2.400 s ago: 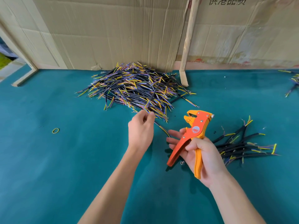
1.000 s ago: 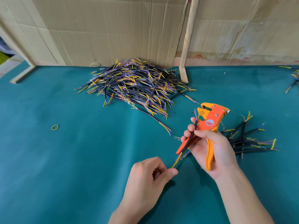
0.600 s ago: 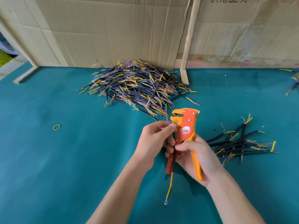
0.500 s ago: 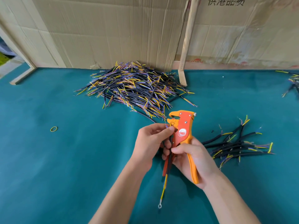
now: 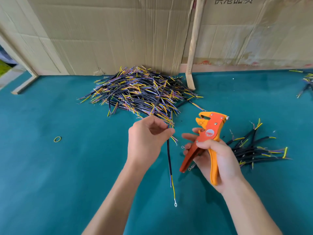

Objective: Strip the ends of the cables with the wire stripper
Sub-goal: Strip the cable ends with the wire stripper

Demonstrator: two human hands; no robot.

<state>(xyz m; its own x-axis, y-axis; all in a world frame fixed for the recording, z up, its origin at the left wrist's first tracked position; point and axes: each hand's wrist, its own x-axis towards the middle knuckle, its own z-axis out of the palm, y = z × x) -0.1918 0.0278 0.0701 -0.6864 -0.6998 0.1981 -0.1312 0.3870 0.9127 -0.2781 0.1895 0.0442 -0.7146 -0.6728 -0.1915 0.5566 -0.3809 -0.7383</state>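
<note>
Behind the wire stripper (image 5: 209, 139), against the creased cardboard wall (image 5: 118, 34), lies a large heap of cables (image 5: 140, 94) on the teal felt tabletop (image 5: 50, 167). Right of the stripper, just past the hand holding it, sits a smaller bundle of black cables (image 5: 254, 150) with yellow and purple cores fanned out. Far left of the stripper a yellow rubber band (image 5: 57, 139) lies flat, and a pale wooden slat (image 5: 194, 44) leans on the cardboard behind it. Nothing stands between the stripper and the two cable piles.

The right hand (image 5: 218, 160) grasps the stripper with thumb over the upper handle and fingers curled under; the handles are spread and the head points up and away. The left hand (image 5: 147, 141), just left of the stripper, pinches one black cable (image 5: 169, 160) near its top end between thumb and forefinger; the cable hangs down, apart from the stripper.

That cable has a smooth black sheath, thin yellow and blue cores below it, and a small metal ring terminal (image 5: 175, 204) at the tip. The stripper is orange plastic with riveted plates and a round label.
</note>
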